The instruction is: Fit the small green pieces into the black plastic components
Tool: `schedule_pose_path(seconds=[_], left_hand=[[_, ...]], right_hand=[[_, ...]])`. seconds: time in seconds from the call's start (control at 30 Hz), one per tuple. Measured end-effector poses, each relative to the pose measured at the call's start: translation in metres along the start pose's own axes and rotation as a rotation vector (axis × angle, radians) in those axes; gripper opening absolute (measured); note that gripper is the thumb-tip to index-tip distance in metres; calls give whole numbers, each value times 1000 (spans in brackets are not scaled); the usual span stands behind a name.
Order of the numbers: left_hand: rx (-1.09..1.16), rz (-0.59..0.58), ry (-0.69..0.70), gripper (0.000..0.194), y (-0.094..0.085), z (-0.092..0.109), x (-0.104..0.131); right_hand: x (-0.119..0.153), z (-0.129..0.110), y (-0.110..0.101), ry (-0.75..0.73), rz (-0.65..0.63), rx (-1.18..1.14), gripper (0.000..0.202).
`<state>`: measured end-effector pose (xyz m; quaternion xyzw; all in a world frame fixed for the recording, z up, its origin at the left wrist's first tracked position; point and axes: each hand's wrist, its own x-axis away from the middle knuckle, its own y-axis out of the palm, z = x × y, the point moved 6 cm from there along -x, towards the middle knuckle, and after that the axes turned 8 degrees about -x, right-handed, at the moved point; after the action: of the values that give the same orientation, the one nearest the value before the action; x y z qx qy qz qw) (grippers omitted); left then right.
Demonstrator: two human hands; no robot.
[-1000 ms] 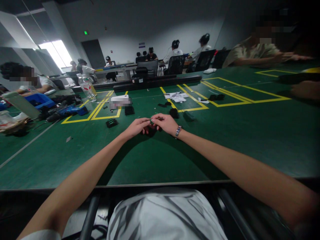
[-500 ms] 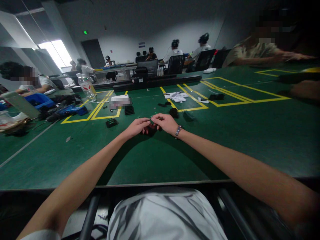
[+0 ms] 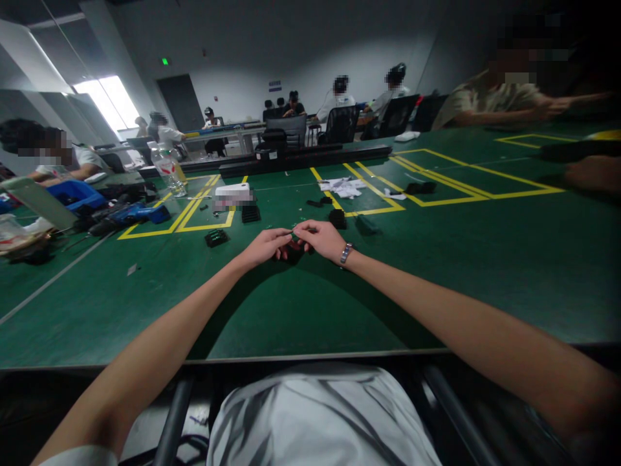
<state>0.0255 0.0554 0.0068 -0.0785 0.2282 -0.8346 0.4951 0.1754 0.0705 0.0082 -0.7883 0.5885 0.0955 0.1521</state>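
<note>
Fingertip to fingertip, my left hand and my right hand meet just above the green table. Both are closed in a pinch around a small dark piece, mostly covered by the fingers, so its kind does not show. A metal-banded watch or bracelet is on my right wrist. Left of my hands lies a black block with green parts. Beyond them are a slotted black block and another black block, close behind my right hand.
Crumpled white paper lies farther back, near a white box. A plastic bottle, a blue bin and a blue-black power tool are at the left. Yellow tape marks the tabletop. Other people sit around, including one at the right.
My hands keep the same pinch at the same spot. At the far right, a co-worker's arms have shifted slightly.
</note>
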Motion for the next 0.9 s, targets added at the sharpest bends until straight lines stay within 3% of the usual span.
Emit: schedule_pose_path(seconds=[0.9], left_hand=[[-26,3,4,41,-1,-4,-1]], right_hand=[[0,0,0,2,8,-17,27]])
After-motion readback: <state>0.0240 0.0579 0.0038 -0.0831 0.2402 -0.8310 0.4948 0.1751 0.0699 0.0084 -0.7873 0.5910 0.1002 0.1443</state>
